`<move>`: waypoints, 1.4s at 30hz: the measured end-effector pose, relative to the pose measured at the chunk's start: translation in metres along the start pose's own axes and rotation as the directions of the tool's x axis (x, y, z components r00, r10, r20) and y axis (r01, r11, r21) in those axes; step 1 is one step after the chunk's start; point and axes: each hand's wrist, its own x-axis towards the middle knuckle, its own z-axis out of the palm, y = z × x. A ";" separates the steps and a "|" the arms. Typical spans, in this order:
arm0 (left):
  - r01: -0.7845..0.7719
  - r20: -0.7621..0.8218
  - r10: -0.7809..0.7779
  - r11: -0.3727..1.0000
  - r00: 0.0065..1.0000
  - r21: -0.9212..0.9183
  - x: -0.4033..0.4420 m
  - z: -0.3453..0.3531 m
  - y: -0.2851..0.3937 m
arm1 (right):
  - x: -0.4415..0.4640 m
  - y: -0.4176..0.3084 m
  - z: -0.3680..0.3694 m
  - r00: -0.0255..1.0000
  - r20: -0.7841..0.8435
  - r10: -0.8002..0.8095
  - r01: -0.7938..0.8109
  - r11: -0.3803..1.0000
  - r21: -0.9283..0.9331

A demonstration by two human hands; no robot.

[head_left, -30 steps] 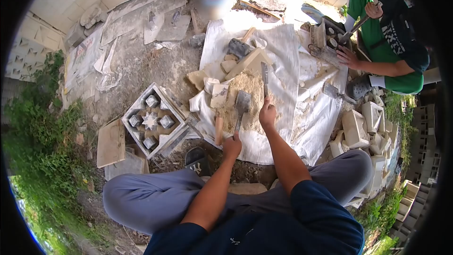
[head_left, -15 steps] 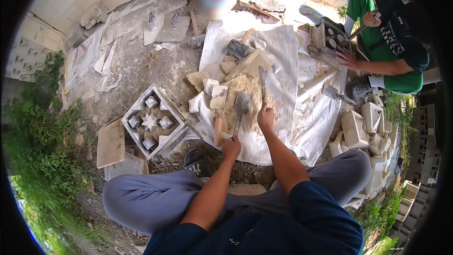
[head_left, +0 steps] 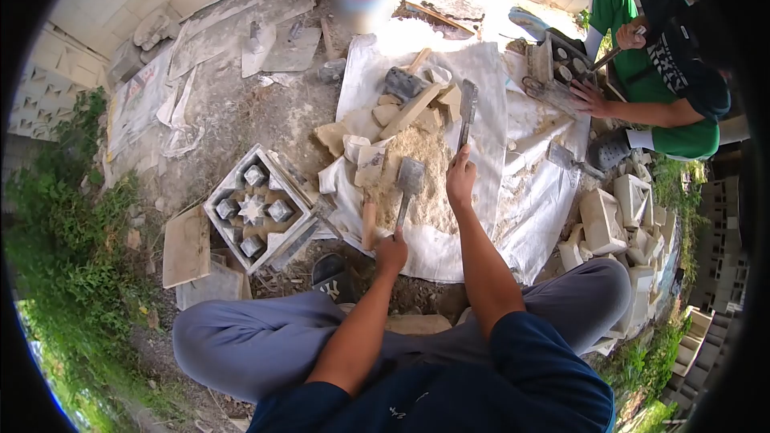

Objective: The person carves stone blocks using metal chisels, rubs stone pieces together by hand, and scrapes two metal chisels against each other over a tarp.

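My left hand [head_left: 392,252] is closed around the handle of a small square-bladed trowel [head_left: 411,176], its blade over a heap of sandy powder [head_left: 431,152]. My right hand [head_left: 461,181] grips a long, narrow, flat metal blade [head_left: 469,108] that points away from me, at the heap's right side. Pale stone pieces [head_left: 370,163] lie along the heap's left and far sides. Near my left hand is a short wooden handle [head_left: 370,225]. Beyond the heap rests a dark-headed mallet [head_left: 405,82].
A square mould [head_left: 309,212] with a star-shaped centre sits at left, near loose boards [head_left: 188,245]. White sheeting [head_left: 481,232] lies under the heap. At right, a person in green trousers [head_left: 690,139] works at a dark mould [head_left: 571,64]. Pale blocks [head_left: 603,220] are piled nearer me.
My right hand has moved right and slightly away from me, carrying the long blade from over the powder to the heap's right side. My left hand and the trowel have barely shifted.
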 end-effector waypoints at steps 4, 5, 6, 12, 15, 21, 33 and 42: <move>0.011 0.027 -0.012 0.999 1.000 0.032 0.001 -0.002 -0.001 | 0.005 0.028 -0.015 0.984 -0.027 0.178 -0.176 0.924 -0.338; 0.025 0.046 -0.026 0.999 0.999 0.031 0.001 -0.003 -0.001 | 0.001 0.033 -0.019 0.983 -0.029 0.181 -0.180 0.925 -0.335; 0.024 0.046 -0.026 0.999 0.999 0.035 0.000 -0.003 -0.001 | -0.005 0.035 -0.021 0.975 -0.061 0.214 -0.220 0.896 -0.387; -0.002 0.026 0.002 1.000 1.000 0.010 -0.004 -0.003 0.002 | 0.007 0.040 -0.023 0.980 -0.054 0.189 -0.194 0.890 -0.412; 0.010 0.001 -0.010 1.000 1.000 0.010 0.002 0.003 -0.006 | 0.038 0.001 -0.015 0.996 -0.040 0.081 -0.090 0.931 -0.355; 0.014 -0.022 -0.013 0.999 1.000 0.030 -0.002 -0.003 0.001 | 0.106 -0.003 -0.003 0.993 -0.034 -0.110 0.079 0.869 -0.489; -0.027 -0.102 0.033 0.998 0.994 0.065 0.006 -0.008 0.009 | 0.158 0.006 0.025 0.945 0.146 -0.292 0.323 0.768 -0.554; -0.064 -0.122 0.062 0.998 0.991 -0.013 0.005 -0.008 0.013 | 0.164 0.010 0.017 0.964 0.172 -0.204 0.266 0.795 -0.546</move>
